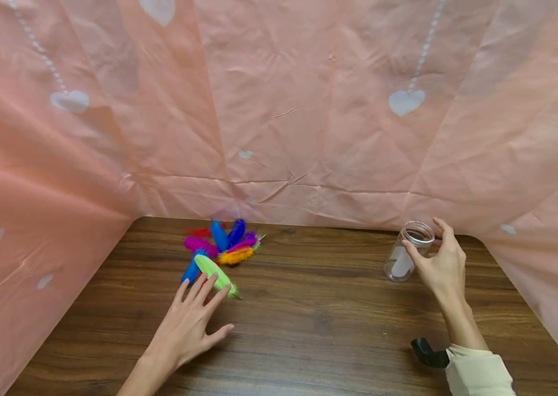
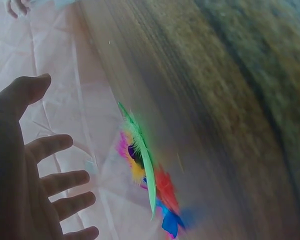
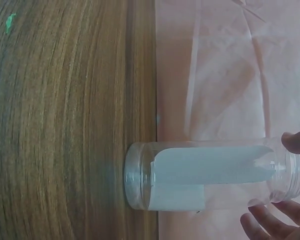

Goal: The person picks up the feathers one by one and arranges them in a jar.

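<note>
A clear plastic jar with a white label stands upright and lidless at the table's right. My right hand holds it near the threaded neck, thumb on one side and fingers on the other; the right wrist view shows the jar with that grip at its mouth. On the left, my left hand hovers with fingers spread beside a light green feather, its fingertips overlapping the feather in the head view. In the left wrist view the green feather lies apart from the fingers, and the palm is bare.
Behind the green feather lies a loose pile of feathers, with blue, magenta and orange ones among them. A black strap piece sits at the right sleeve. Pink cloth with hearts surrounds the wooden table.
</note>
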